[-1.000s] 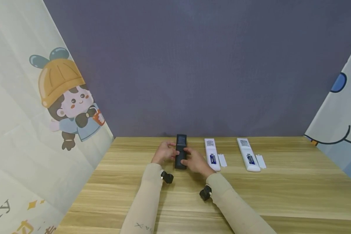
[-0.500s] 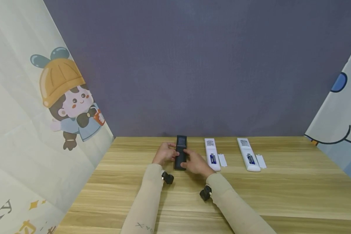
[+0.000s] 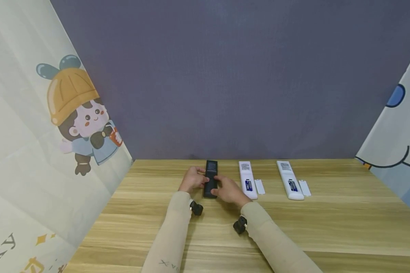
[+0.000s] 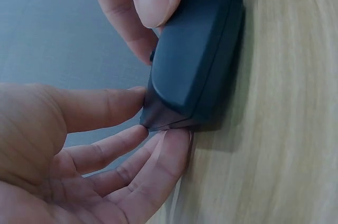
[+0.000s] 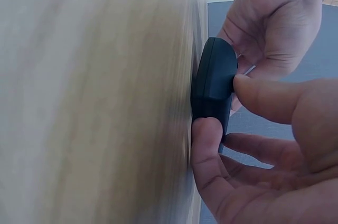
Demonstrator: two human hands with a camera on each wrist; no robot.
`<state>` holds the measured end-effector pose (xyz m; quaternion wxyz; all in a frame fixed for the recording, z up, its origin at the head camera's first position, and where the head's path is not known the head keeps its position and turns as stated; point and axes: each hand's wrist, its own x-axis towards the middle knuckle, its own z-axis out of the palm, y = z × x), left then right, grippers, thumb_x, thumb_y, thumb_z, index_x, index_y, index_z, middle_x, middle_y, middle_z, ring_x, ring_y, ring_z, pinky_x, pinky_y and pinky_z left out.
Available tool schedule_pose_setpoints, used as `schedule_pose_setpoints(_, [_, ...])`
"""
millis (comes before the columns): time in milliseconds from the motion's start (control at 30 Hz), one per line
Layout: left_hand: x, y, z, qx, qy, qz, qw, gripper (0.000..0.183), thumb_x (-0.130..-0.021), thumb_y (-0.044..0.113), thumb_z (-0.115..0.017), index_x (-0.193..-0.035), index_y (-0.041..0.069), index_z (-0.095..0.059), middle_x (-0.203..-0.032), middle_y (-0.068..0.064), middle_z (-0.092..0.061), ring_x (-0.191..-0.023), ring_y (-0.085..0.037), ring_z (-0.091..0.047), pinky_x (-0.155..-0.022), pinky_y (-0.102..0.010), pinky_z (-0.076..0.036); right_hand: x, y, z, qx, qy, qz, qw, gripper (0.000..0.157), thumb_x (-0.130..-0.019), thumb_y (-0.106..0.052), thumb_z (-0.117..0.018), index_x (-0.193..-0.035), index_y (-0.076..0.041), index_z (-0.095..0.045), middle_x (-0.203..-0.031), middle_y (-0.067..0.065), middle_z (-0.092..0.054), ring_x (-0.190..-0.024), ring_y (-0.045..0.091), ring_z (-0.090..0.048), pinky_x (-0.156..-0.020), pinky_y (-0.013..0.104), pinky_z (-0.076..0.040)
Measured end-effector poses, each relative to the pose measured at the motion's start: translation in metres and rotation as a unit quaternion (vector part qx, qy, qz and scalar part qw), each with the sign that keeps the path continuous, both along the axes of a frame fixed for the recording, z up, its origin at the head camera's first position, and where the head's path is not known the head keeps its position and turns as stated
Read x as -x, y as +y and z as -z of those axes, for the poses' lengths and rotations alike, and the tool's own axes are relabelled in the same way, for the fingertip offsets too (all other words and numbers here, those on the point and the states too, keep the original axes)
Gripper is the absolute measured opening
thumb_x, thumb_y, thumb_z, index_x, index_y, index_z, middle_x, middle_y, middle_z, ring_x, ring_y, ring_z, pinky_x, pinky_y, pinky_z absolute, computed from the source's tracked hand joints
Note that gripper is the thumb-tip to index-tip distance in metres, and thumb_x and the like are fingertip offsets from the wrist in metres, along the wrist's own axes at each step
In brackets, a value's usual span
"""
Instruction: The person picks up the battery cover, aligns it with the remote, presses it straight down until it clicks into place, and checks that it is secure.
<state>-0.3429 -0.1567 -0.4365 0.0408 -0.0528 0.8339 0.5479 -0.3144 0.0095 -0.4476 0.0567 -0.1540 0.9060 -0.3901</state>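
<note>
On the table lies a black remote control with its back side up. From its left side my left hand holds it, the thumb at the upper edge and fingers along the side. My right hand grips it from the right. In the right wrist view its thumb presses the remote's back, while a fingertip rests on the side edge near the table. The remote's underside is hidden, and whether its battery compartment is covered is hard to tell.
To the right lie two white remotes, a nearer one and a farther one, with batteries showing in open compartments. Beside each lies a white battery cover. A dark curtain stands behind the wooden table.
The black remote's far end has come slightly lower in the head view, while its near end has hardly shifted. Both hands keep their hold with little movement.
</note>
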Motion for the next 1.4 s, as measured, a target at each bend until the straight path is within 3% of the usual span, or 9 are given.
schedule_pose_setpoints(633, [-0.0026,-0.0003,0.0004,0.036,0.009,-0.009,0.9993,0.034,-0.088,-0.003,-0.073,-0.122,-0.005,-0.066,-0.106,-0.023,-0.072,-0.078,-0.022,-0.073,-0.064,-0.03,-0.061,-0.0009,-0.0001,0.0001,-0.003,-0.008,-0.013,1.0,0.057,-0.095,-0.017,-0.071,-0.147,-0.002,-0.052,-0.151,0.026,-0.051,-0.141,0.043,-0.046,-0.117,0.057,-0.037])
schedule_pose_setpoints(1400, [-0.0046,-0.0012,0.0,0.037,0.008,-0.006,0.9993,0.034,-0.089,-0.003,-0.072,-0.121,-0.005,-0.066,-0.107,-0.023,-0.072,-0.078,-0.021,-0.072,-0.064,-0.029,-0.06,-0.0012,0.0021,-0.0017,-0.001,-0.009,-0.03,1.0,0.057,-0.096,-0.016,-0.071,-0.146,0.001,-0.052,-0.15,0.025,-0.052,-0.141,0.042,-0.047,-0.116,0.056,-0.038])
